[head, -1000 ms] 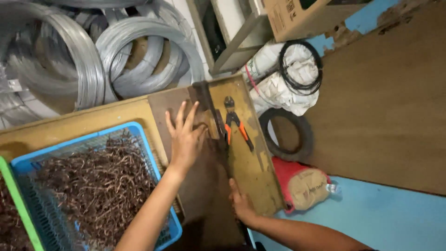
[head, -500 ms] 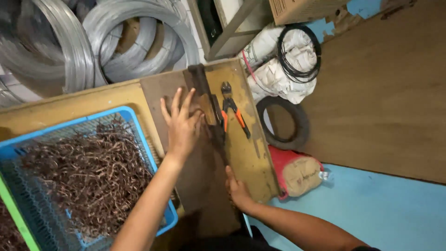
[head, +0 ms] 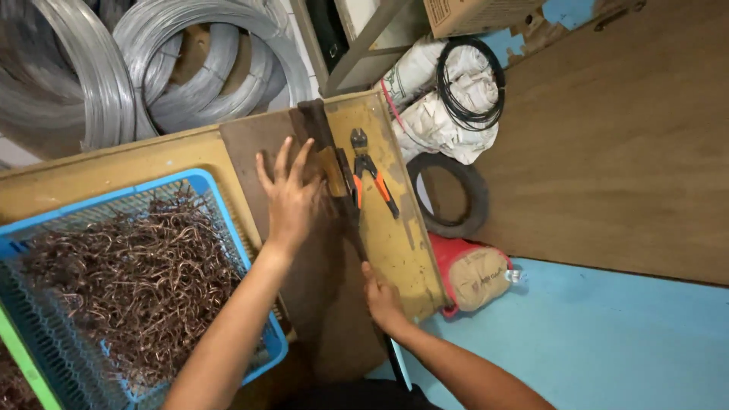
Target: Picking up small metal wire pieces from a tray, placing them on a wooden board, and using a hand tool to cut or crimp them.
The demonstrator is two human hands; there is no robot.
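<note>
While the left hand stays spread flat on the brown board, the right hand still grips a dark lever, its near end hidden.

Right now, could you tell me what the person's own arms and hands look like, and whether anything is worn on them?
Both forearms are bare, with no sleeves in view. The left hand and the right hand wear no gloves; no rings, watch or bands are visible.

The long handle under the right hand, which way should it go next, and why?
Probably downward. The right hand grips the near end of the dark lever hinged across the board, while the left hand lies flat beside the blade, fingers spread. That looks like a cutting stroke prepared.
</note>
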